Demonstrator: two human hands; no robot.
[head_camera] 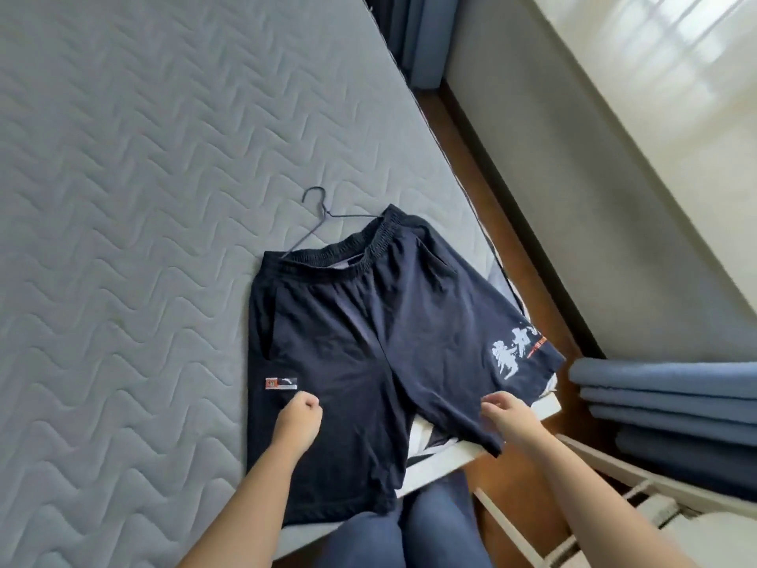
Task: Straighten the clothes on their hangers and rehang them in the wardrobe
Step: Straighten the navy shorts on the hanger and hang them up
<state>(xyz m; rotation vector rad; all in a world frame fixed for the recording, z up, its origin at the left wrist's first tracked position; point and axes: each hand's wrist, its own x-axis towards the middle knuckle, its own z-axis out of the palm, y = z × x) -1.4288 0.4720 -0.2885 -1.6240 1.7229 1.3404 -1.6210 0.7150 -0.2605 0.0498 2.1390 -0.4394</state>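
Observation:
Dark navy shorts [368, 342] lie flat on the grey quilted mattress [123, 239], waistband away from me and legs towards me. A thin dark wire hanger [317, 217] sits in the waistband, its hook pointing up and left on the mattress. My left hand [297, 420] is curled into a fist on the left leg, just below a small red and white label, and seems to pinch the fabric. My right hand [508, 420] has its fingers curled over the right leg near the inner hem, below the white printed lettering [516, 350]. That leg hangs over the bed's corner.
The bed's white edge [450, 457] runs right in front of my knees. A strip of wooden floor [512, 248] separates the bed from the wall. Folded blue blankets [676, 403] are stacked at the right above a white slatted frame [614, 481]. Blue curtains [413, 38] hang at the top.

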